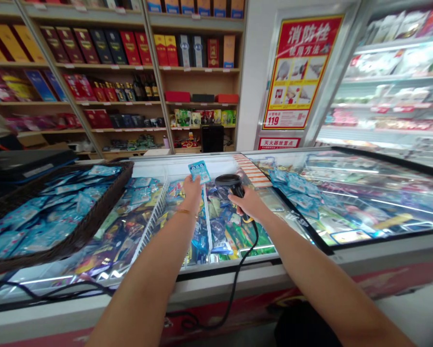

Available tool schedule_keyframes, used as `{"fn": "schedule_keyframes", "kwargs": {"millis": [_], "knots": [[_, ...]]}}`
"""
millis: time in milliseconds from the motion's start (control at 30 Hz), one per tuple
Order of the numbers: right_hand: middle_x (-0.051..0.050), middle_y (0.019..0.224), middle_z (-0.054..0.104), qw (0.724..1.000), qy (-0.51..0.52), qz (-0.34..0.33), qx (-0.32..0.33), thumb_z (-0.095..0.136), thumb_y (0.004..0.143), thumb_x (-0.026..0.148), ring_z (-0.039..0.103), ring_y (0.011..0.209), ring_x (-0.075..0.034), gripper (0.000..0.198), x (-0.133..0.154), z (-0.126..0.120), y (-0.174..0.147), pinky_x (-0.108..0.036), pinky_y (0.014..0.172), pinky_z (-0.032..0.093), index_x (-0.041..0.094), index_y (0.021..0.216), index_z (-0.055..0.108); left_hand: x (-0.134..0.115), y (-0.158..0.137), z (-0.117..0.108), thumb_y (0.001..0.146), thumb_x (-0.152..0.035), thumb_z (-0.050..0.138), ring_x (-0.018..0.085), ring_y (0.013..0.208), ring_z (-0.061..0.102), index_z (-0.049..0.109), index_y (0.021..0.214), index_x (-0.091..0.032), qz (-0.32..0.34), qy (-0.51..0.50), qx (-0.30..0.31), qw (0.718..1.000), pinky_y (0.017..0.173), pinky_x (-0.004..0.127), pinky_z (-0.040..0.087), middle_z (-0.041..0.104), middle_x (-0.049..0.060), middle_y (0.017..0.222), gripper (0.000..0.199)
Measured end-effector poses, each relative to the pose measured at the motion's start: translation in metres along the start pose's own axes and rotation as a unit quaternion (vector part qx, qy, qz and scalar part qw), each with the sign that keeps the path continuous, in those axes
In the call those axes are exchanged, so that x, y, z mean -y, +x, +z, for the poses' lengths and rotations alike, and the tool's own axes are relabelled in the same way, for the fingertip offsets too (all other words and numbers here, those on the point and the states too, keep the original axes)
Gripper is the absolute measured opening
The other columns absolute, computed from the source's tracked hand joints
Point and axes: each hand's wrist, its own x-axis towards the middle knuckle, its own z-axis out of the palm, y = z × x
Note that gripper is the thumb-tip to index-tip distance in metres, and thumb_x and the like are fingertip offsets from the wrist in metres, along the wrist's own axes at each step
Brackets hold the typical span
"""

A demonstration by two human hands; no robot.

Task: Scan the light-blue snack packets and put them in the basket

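Between the fingers of my left hand is a small light-blue packet, held up above the freezer. My right hand is wrapped round the handle of a black barcode scanner, whose head points left toward the packet without touching it. From the scanner's handle a black cable hangs down over the freezer's front edge. Similar blue packets fill a dark woven basket at the left. Another pile of blue packets lies on the glass to the right.
Under both hands is a chest freezer with a glass top, with wire dividers and bagged goods inside. Shelves of boxes stand behind. A red fire-hydrant poster hangs on the wall, and a lit display fridge is at the right.
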Motion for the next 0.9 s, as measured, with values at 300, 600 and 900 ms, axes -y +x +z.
{"fn": "schedule_keyframes", "kwargs": {"millis": [300,600,900], "knots": [[0.006,0.054,0.058,1.0,-0.024,-0.007,0.002,0.074,0.082,0.027,0.054,0.037,-0.012,0.018,0.0003,0.0035,-0.0021,-0.022,0.04,0.041,0.023,0.085,0.058,0.005,-0.0016,-0.0012,0.087,-0.013,0.063,0.015,0.079,0.071,0.062,0.091,-0.018,-0.044,-0.057,-0.001,0.997,0.08,0.03,0.062,0.069,0.001,0.081,0.008],[0.006,0.052,0.056,0.999,-0.042,-0.016,-0.016,0.073,0.083,0.027,0.053,0.036,-0.012,0.014,0.0025,0.0037,-0.0067,-0.022,0.04,0.04,0.022,0.089,0.061,0.0067,-0.0046,-0.0027,0.088,-0.015,0.06,0.015,0.077,0.072,0.06,0.091,-0.019,-0.033,-0.051,0.011,0.998,0.082,0.031,0.06,0.069,0.001,0.078,0.006],[0.006,0.052,0.057,1.0,-0.027,-0.013,-0.008,0.074,0.083,0.025,0.053,0.036,-0.012,0.014,0.0053,0.0012,-0.0075,-0.023,0.04,0.042,0.023,0.087,0.06,0.0088,-0.0053,-0.0047,0.087,-0.016,0.061,0.014,0.073,0.069,0.061,0.091,-0.02,-0.019,-0.048,0.013,0.999,0.076,0.027,0.058,0.069,0.001,0.076,0.006]]}}
